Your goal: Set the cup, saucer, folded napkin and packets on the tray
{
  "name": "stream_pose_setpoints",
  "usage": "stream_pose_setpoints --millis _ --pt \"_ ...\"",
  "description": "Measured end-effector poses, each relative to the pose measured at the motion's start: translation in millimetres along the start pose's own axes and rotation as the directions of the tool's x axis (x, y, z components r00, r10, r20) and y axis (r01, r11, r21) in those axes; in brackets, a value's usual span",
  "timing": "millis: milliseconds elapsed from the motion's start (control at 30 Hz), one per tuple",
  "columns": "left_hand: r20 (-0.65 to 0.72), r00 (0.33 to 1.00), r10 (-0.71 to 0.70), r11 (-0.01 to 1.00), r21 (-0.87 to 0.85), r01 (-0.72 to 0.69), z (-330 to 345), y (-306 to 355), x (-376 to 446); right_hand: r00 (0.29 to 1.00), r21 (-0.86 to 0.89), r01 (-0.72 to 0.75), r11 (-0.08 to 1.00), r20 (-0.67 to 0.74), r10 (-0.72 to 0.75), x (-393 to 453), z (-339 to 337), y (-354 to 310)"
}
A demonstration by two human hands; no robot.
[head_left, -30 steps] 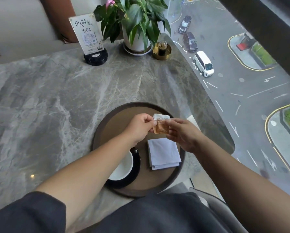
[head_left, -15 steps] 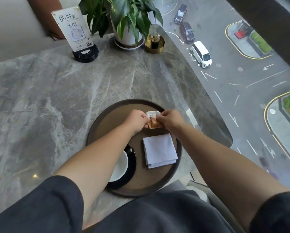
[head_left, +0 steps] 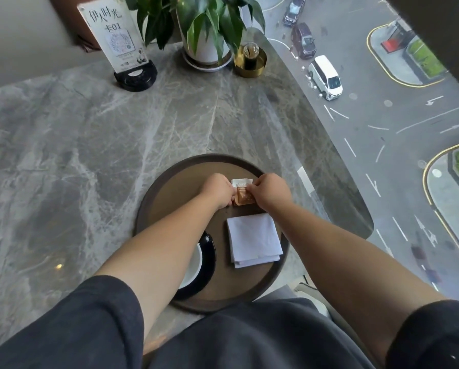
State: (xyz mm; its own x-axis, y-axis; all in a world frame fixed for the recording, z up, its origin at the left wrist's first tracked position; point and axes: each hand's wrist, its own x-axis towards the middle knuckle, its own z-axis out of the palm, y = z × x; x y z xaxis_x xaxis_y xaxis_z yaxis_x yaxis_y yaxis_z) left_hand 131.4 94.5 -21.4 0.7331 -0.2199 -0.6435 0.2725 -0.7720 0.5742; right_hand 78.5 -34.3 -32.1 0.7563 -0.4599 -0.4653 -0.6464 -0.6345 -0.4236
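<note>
A round brown tray (head_left: 169, 193) lies on the marble table near its front edge. On it a white folded napkin (head_left: 253, 239) rests at the right. A white cup (head_left: 192, 265) on a black saucer (head_left: 209, 258) sits at the left, largely hidden by my left forearm. Beyond the napkin, my left hand (head_left: 217, 190) and my right hand (head_left: 270, 191) pinch two small packets (head_left: 243, 194) from either side, a white one behind a brown one, low over or on the tray's surface.
At the back of the marble table (head_left: 90, 145) stand a table sign on a black base (head_left: 116, 43), a potted plant (head_left: 204, 27) and a gold dish with a small bottle (head_left: 251, 61). The table's curved right edge runs along a window over a street.
Both hands have lowered the packets toward the tray, just beyond the napkin. The camera has tilted down and leaned forward. Cup, saucer and napkin stay put.
</note>
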Motion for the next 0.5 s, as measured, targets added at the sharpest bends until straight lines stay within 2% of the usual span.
stream_pose_setpoints --millis 167,333,433,500 --pt "-0.019 0.999 0.031 0.985 0.17 -0.027 -5.3 4.4 -6.3 1.0 -0.051 -0.012 0.999 -0.024 0.01 -1.5 0.6 -0.9" --pt "-0.046 0.994 0.099 0.953 0.293 -0.082 -16.0 0.1 -14.2 0.997 0.002 0.017 1.0 -0.069 -0.017 -8.5 -13.2 5.3" --pt "-0.09 0.977 0.191 0.898 0.419 -0.136 -28.8 -2.1 -22.6 0.991 0.012 0.062 0.998 -0.12 -0.06 -20.1 -31.0 7.8" --pt "-0.105 0.953 0.284 0.819 0.544 -0.184 -35.4 1.3 -30.7 0.982 -0.03 0.115 0.993 -0.15 -0.118 -27.2 -44.0 12.1"
